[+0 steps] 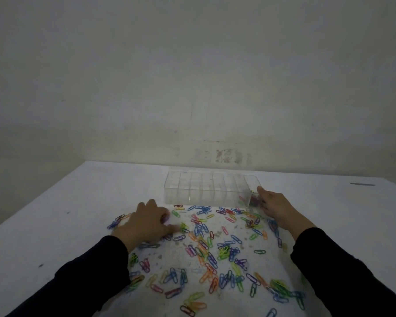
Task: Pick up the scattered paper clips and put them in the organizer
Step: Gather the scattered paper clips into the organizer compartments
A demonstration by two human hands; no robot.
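Many coloured paper clips (206, 245) lie scattered across the white table in front of me. A clear plastic organizer (192, 186) with several compartments stands behind them. Its rightmost front compartment holds a small heap of clips (249, 200). My left hand (146, 223) is palm-down over the left side of the scatter, blurred. Its fingers are curled, with a pinkish clip (165, 217) between them and one fingertip at a green clip (183, 227). My right hand (277, 209) rests against the organizer's right end, thumb raised beside the filled compartment, fingers loosely bent.
The white table (66, 202) runs back to a pale wall. A dark mark (361, 184) lies at the far right. Both dark sleeves enter from the bottom corners.
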